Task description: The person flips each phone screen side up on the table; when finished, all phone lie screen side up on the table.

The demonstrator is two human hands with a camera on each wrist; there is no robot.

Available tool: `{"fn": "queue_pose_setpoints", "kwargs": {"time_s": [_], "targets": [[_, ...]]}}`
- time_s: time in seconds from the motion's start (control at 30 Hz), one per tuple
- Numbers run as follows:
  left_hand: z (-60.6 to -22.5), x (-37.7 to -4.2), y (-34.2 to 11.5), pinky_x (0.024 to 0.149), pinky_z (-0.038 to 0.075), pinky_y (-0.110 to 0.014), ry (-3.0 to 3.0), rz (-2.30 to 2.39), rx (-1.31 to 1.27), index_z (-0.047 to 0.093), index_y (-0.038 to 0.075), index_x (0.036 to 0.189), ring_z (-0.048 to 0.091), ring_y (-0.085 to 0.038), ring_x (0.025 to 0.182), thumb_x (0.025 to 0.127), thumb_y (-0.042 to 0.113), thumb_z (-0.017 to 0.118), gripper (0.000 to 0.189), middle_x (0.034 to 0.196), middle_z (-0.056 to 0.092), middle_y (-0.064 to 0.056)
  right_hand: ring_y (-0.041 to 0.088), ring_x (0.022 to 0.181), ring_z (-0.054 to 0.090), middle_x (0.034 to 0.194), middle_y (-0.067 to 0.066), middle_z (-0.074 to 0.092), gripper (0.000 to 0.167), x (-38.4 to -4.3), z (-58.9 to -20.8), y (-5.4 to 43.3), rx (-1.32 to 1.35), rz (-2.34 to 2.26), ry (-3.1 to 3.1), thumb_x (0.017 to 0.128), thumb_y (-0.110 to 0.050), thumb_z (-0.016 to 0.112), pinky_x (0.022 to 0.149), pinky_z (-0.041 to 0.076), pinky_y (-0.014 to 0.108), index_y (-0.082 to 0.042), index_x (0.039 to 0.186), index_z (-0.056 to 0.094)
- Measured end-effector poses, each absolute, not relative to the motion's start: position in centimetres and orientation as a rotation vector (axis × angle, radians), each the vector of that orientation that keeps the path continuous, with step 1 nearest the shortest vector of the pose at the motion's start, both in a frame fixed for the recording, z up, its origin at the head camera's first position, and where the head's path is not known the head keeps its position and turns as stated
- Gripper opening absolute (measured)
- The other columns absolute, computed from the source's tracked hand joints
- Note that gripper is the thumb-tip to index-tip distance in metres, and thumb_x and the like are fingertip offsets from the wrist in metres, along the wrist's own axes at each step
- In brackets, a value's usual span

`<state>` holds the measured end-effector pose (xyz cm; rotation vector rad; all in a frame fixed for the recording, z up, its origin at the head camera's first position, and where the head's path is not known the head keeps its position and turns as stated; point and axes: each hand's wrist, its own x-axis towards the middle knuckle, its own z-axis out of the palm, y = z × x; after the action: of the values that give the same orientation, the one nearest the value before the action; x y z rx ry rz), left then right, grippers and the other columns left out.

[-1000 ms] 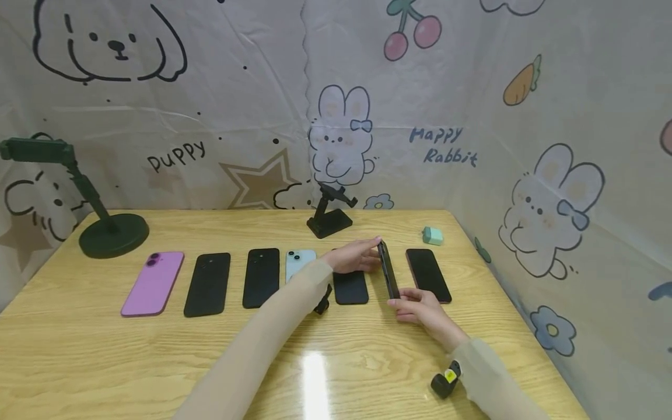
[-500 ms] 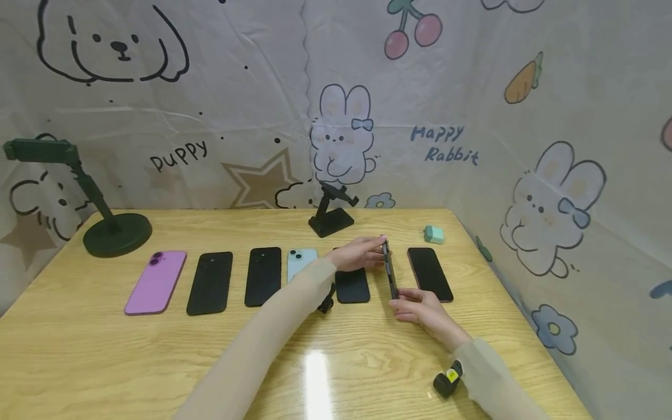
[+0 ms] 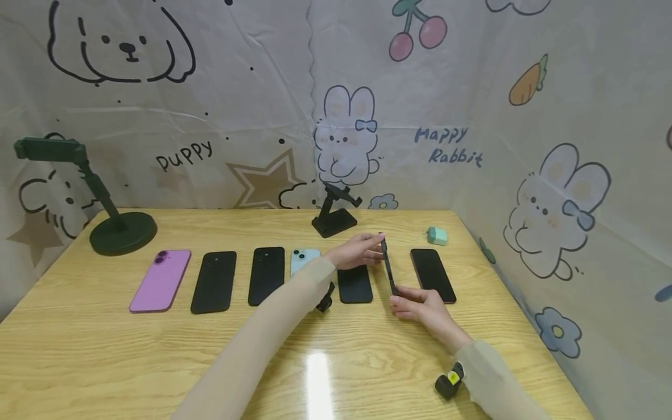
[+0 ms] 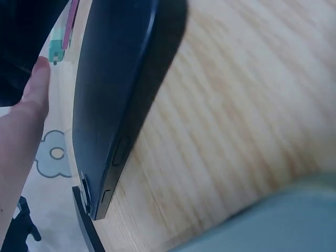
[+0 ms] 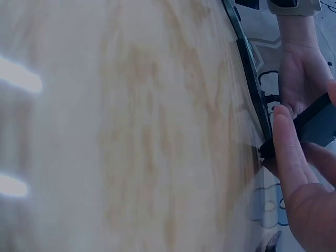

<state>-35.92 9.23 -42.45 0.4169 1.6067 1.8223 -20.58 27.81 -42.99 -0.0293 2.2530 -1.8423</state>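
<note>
A dark phone stands on its long edge between my two hands, its thin side facing the head camera. My left hand grips its far end, fingertips at the top corner. At the near end, my right hand pinches the lower corner between thumb and fingers. The right wrist view shows the held phone tilted above the wood. Beneath my left wrist lies a black phone, partly covered by that hand. A phone with a black screen lies right of the held one.
Left along the table lie a pink phone, two black phones, one beside the other, and a light blue phone partly behind my left arm. Behind stand a green stand, a black phone stand and a mint charger.
The held phone has turned so that it looks thinner and has risen slightly, both hands staying on it. The head view has shifted a little; the other phones lie as before.
</note>
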Motion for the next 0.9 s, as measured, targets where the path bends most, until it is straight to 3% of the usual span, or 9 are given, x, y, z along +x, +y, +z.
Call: {"fn": "queue_pose_setpoints", "kwargs": {"time_s": [0.17,0.37,0.73,0.9], "targets": [[-42.54,-35.78,9.5,0.101,0.046,-0.042,1.679,1.835,0.388,0.034,-0.006,0.139,0.059,-0.026,0.107,0.102,0.038,0.045,0.059,0.119,0.053,-0.017,0.024,0.095,0.07,0.119,0.032,0.059,0.054,-20.53,-42.86,27.92,-0.093,-1.847,2.294,0.092,-0.018,0.065,0.081,0.056,0.032,0.014,0.132,0.047],[-42.59,-35.51,9.66,0.101,0.046,-0.044,1.701,1.876,0.352,0.036,-0.009,0.134,0.058,-0.02,0.093,0.102,0.037,0.043,0.056,0.107,0.052,-0.011,0.021,0.092,0.071,0.118,0.035,0.059,0.046,-20.43,-42.8,27.97,-0.133,-1.89,2.358,0.094,-0.013,0.063,0.08,0.056,0.032,0.015,0.128,0.051],[-42.51,-35.34,9.93,0.101,0.046,-0.043,1.742,1.886,0.322,0.035,-0.006,0.136,0.06,-0.024,0.1,0.102,0.036,0.045,0.056,0.122,0.055,-0.022,0.023,0.089,0.071,0.109,0.035,0.062,0.041,-20.18,-42.56,28.15,-0.166,-1.898,2.42,0.094,-0.009,0.061,0.078,0.056,0.031,0.017,0.125,0.052],[-42.59,-35.02,9.79,0.091,0.053,-0.039,1.859,1.937,0.287,0.044,-0.005,0.126,0.061,-0.017,0.083,0.1,0.025,0.053,0.041,0.11,0.062,-0.019,0.016,0.086,0.072,0.107,0.036,0.062,0.037,-20.0,-42.54,28.29,-0.121,-1.912,2.419,0.094,-0.003,0.058,0.078,0.056,0.029,0.019,0.124,0.051]]}}
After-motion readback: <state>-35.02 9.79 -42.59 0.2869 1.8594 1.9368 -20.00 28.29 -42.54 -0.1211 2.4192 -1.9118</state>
